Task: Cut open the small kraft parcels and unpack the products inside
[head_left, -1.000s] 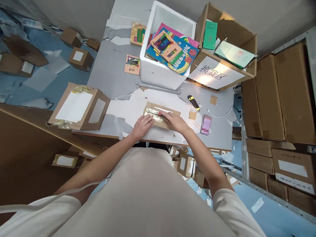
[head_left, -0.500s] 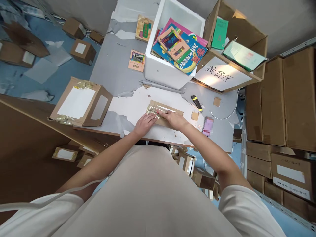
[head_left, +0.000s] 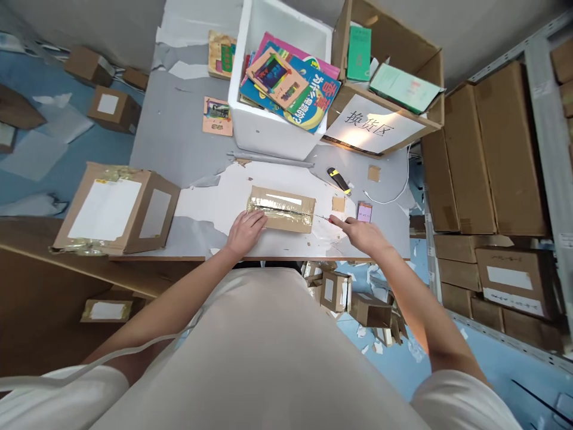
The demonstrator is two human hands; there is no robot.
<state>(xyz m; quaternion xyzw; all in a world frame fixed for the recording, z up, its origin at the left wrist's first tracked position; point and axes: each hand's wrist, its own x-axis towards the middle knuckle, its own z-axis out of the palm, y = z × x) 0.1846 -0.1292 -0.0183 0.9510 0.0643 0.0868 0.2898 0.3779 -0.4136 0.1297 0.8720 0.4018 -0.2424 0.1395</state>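
A small taped cardboard box (head_left: 286, 222) lies on the table in front of me, with a white label strip along its far side. A dark line runs lengthwise through the shiny tape on its top. My left hand (head_left: 247, 230) lies at the box's left end, its outstretched fingers resting on it. Just off the right end, my right hand (head_left: 360, 232) is closed on a slim blade (head_left: 321, 217) with a red part at the fingers; its exact kind is too small to make out. A black and yellow box cutter (head_left: 339, 180) lies beyond, apart from both hands.
A larger taped box (head_left: 120, 206) stands left on the table (head_left: 179, 128). Behind are a white foam box (head_left: 273, 134) of books and an open carton (head_left: 430, 122) with green boxes. A phone (head_left: 364, 211) lies right. Cartons fill the right shelves.
My right hand has swept right along the box and off its right end with the blade. A dark line now shows along the tape. My left hand stays at the left end.
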